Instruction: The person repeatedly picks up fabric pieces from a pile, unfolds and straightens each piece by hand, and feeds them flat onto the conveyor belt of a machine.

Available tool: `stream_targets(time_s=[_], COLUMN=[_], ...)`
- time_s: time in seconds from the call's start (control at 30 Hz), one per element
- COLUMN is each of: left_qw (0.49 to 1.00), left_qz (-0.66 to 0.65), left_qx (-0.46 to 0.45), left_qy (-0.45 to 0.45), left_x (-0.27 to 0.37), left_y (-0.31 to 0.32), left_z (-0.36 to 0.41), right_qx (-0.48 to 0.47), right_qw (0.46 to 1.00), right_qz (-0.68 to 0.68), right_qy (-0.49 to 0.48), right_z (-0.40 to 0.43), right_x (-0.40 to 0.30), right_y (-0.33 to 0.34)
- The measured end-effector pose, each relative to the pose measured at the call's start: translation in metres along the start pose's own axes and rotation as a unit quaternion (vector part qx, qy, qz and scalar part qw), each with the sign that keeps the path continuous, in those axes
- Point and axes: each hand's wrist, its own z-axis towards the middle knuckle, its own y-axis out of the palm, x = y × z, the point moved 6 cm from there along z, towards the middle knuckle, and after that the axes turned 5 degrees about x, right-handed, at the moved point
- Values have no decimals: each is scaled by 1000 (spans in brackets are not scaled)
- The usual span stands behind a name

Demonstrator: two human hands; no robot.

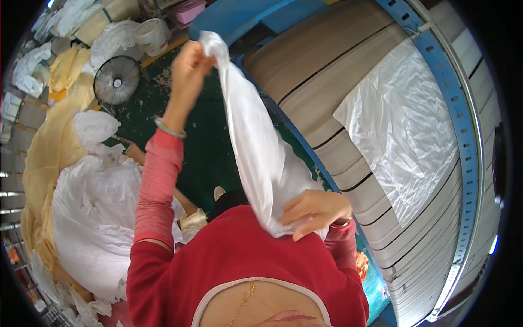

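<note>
My left hand (190,65), raised well forward of me, pinches one end of a white cloth (253,139). The cloth hangs in a long, loosely gathered strip and slants back towards my chest. Near my chest, my right hand (316,210) grips its lower end, partly covering it. To my right, a wrinkled, thin white cloth (402,131) lies spread over the grey slatted conveyor belt (310,77) of a machine.
A perforated blue rail (453,102) arches above the belt. At my left are heaped white fabric (96,216) and yellow fabric (53,143). A black floor fan (116,81) and a white bucket (152,36) stand ahead on the left, beside the green floor (200,139).
</note>
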Motion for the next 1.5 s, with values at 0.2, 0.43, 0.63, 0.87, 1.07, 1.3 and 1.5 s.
stream_targets(time_s=[0.2,0.43,0.63,0.87,1.07,1.3,1.5], left_qw=[854,927,882,932,926,891,802], left_qz=[-427,-309,-232,176,295,353,350], left_qx=[-242,-191,-331,-313,-230,-261,-474], left_qy=[-174,-93,-241,-43,-44,113,95], left_x=[27,30,-78,-193,-215,-147,-121], left_y=[120,114,168,75,-9,-57,-45], left_z=[-90,-134,-250,-290,-249,-220,-247], right_qx=[667,767,851,873,827,871,946], right_qw=[680,636,521,477,562,452,323], right_qz=[-302,-11,-16,-105,12,-9,-25], right_qy=[-46,80,-63,-10,15,190,16], right_z=[-3,-10,-4,-79,-99,-143,-163], right_x=[-23,47,29,20,45,88,94], right_y=[-84,-60,-24,26,107,224,296])
